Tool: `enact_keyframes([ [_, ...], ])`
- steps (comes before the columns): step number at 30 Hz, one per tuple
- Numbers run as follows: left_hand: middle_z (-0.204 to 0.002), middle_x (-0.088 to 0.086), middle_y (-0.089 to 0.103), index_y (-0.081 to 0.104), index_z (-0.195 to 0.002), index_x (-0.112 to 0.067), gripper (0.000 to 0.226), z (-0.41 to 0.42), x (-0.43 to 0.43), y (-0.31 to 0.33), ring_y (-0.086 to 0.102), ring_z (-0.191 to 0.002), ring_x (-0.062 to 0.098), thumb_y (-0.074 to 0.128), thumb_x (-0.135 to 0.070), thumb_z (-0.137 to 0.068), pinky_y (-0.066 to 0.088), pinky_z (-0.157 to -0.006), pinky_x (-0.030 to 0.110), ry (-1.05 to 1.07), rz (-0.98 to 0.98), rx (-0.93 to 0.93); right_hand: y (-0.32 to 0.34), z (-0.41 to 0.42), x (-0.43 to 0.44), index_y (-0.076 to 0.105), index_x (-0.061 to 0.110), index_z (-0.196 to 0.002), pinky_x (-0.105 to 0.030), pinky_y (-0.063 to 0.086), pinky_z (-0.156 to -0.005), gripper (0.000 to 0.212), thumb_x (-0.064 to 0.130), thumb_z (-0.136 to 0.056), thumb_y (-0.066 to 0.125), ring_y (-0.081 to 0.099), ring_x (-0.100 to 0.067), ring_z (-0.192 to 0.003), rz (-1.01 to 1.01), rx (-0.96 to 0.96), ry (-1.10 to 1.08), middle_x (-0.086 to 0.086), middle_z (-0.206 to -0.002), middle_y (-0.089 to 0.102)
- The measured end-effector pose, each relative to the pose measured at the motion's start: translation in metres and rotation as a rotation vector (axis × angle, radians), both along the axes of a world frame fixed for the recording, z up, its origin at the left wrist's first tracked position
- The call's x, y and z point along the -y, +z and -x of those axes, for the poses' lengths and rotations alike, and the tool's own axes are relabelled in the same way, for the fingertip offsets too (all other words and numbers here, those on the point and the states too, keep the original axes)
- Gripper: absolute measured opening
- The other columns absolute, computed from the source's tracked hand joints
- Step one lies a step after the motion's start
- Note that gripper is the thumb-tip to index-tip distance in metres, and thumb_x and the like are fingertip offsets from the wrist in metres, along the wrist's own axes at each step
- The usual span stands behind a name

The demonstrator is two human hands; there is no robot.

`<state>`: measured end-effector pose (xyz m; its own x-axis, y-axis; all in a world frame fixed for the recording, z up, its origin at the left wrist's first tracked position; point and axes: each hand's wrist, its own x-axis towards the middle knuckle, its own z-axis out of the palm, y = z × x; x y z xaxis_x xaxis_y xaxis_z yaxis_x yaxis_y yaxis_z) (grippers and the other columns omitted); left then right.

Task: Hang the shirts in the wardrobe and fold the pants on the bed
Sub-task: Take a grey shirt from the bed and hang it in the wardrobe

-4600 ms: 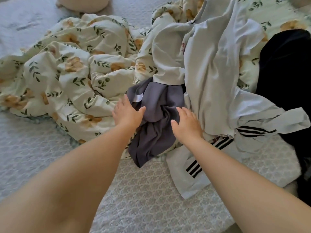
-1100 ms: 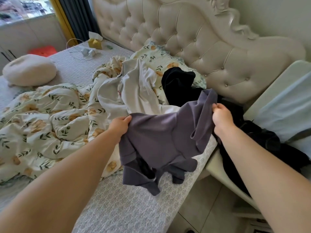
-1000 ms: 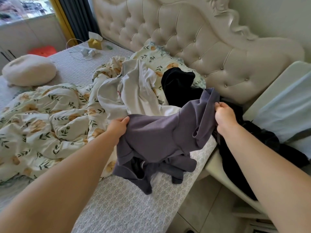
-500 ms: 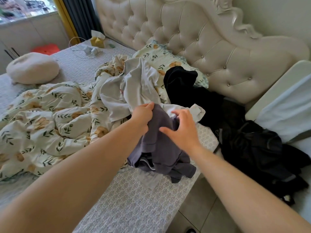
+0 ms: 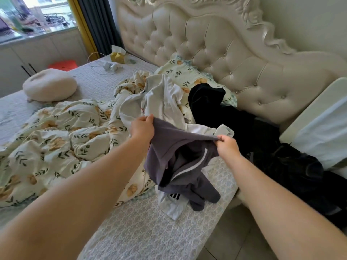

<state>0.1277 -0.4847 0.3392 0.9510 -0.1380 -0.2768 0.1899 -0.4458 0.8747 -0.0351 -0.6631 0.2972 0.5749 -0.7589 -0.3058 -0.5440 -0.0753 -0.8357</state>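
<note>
Head view: a limp grey-purple jersey garment (image 5: pixel 165 156) is pinched along its upper edge by the left hand (image 5: pixel 141 128) and right hand (image 5: pixel 228 147). It is judged light, soft and unslippery, best held at that edge's two ends.

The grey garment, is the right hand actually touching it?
Touching. The head view shows the right hand pinching the top edge of the grey garment, with the cloth pulled taut across to the left hand.

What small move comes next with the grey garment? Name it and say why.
Probably lift the grey garment higher and draw the hands apart: left hand and right hand pinch one edge, but its lower half lies bunched on the bed, so shirt or pants cannot be told.
</note>
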Motion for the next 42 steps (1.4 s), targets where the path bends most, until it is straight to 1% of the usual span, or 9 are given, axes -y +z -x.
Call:
enact_keyframes([
  [4, -0.112, -0.007, 0.047, 0.051, -0.116, -0.019, 0.04, 0.014, -0.006, -0.014, 0.051, -0.111, 0.018, 0.067, -0.036, -0.083, 0.042, -0.091, 0.031, -0.073, -0.14, 0.252, 0.049, -0.025, 0.006, 0.065, 0.017, -0.088, -0.034, 0.048, -0.079, 0.014, 0.011, -0.093, 0.054, 0.059, -0.02, -0.088, 0.014, 0.057, 0.309, -0.004, -0.091, 0.066],
  [7, -0.123, -0.011, 0.045, 0.048, -0.13, -0.025, 0.061, 0.029, 0.014, -0.003, 0.042, -0.116, 0.007, 0.072, -0.045, -0.077, 0.034, -0.097, 0.027, -0.498, -0.081, 0.429, 0.081, -0.04, -0.003, 0.066, 0.022, -0.077, -0.025, 0.047, -0.072, 0.009, 0.017, -0.084, 0.067, 0.059, -0.012, -0.078, 0.109, 0.019, 0.542, 0.005, -0.077, 0.064],
  [11, -0.109, -0.01, 0.058, 0.049, -0.132, -0.026, 0.059, 0.045, 0.039, 0.018, 0.056, -0.106, 0.014, 0.068, -0.047, -0.081, 0.041, -0.084, 0.025, -0.868, -0.059, 0.358, 0.111, -0.049, -0.003, 0.061, 0.022, -0.072, -0.013, 0.042, -0.059, 0.017, 0.016, -0.076, 0.076, 0.051, -0.002, -0.06, 0.146, 0.167, 0.532, 0.01, -0.062, 0.056],
  [20, -0.096, 0.002, 0.068, 0.067, -0.106, -0.019, 0.023, 0.048, 0.064, 0.035, 0.062, -0.093, 0.02, 0.045, -0.023, -0.099, 0.047, -0.085, 0.036, -0.532, 0.125, 0.207, 0.045, -0.006, -0.016, 0.052, 0.022, -0.103, -0.015, 0.041, -0.07, 0.03, 0.037, -0.083, 0.068, 0.053, -0.005, -0.085, -0.073, 0.395, 0.01, 0.006, -0.094, 0.053],
  [25, -0.083, 0.004, 0.063, 0.06, -0.086, -0.022, 0.025, 0.048, 0.072, 0.056, 0.06, -0.087, 0.025, 0.04, -0.024, -0.1, 0.048, -0.082, 0.039, -0.38, 0.194, 0.16, -0.031, 0.022, -0.054, 0.052, 0.022, -0.096, -0.021, 0.042, -0.067, 0.038, 0.046, -0.075, 0.073, 0.055, -0.01, -0.085, 0.031, 0.13, 0.078, 0.009, -0.092, 0.055],
  [29, -0.085, 0.003, 0.063, 0.061, -0.091, -0.02, 0.024, 0.054, 0.079, 0.08, 0.061, -0.089, 0.024, 0.039, -0.022, -0.102, 0.049, -0.086, 0.04, -0.366, 0.366, 0.057, -0.056, 0.027, -0.058, 0.058, 0.022, -0.113, -0.042, 0.049, -0.089, 0.043, 0.039, -0.077, 0.071, 0.057, -0.025, -0.106, -0.018, -0.133, 0.205, 0.001, -0.109, 0.061],
  [33, -0.091, 0.004, 0.066, 0.062, -0.095, -0.019, 0.018, 0.047, 0.075, 0.098, 0.064, -0.093, 0.023, 0.046, -0.024, -0.1, 0.052, -0.089, 0.036, -0.266, 0.569, -0.092, -0.063, 0.031, -0.053, 0.061, 0.014, -0.117, -0.034, 0.047, -0.086, 0.035, 0.033, -0.088, 0.057, 0.055, -0.03, -0.107, 0.109, -0.35, 0.293, -0.01, -0.117, 0.06],
  [38, -0.089, -0.004, 0.064, 0.06, -0.084, -0.031, 0.023, 0.016, 0.054, 0.088, 0.062, -0.095, 0.02, 0.043, -0.026, -0.1, 0.05, -0.094, 0.042, -0.169, 0.44, 0.059, -0.046, 0.046, -0.029, 0.07, 0.017, -0.099, -0.029, 0.043, -0.07, 0.021, 0.023, -0.092, 0.051, 0.06, -0.03, -0.092, 0.193, -0.311, 0.049, -0.009, -0.096, 0.068],
  [42, -0.103, 0.0, 0.063, 0.061, -0.105, -0.025, 0.019, 0.0, 0.033, 0.064, 0.057, -0.103, 0.021, 0.043, -0.026, -0.099, 0.046, -0.096, 0.04, -0.087, 0.309, 0.114, -0.018, 0.05, 0.01, 0.065, 0.01, -0.102, -0.031, 0.042, -0.071, 0.022, 0.017, -0.092, 0.047, 0.057, -0.032, -0.091, 0.295, -0.241, -0.131, -0.015, -0.102, 0.065],
])
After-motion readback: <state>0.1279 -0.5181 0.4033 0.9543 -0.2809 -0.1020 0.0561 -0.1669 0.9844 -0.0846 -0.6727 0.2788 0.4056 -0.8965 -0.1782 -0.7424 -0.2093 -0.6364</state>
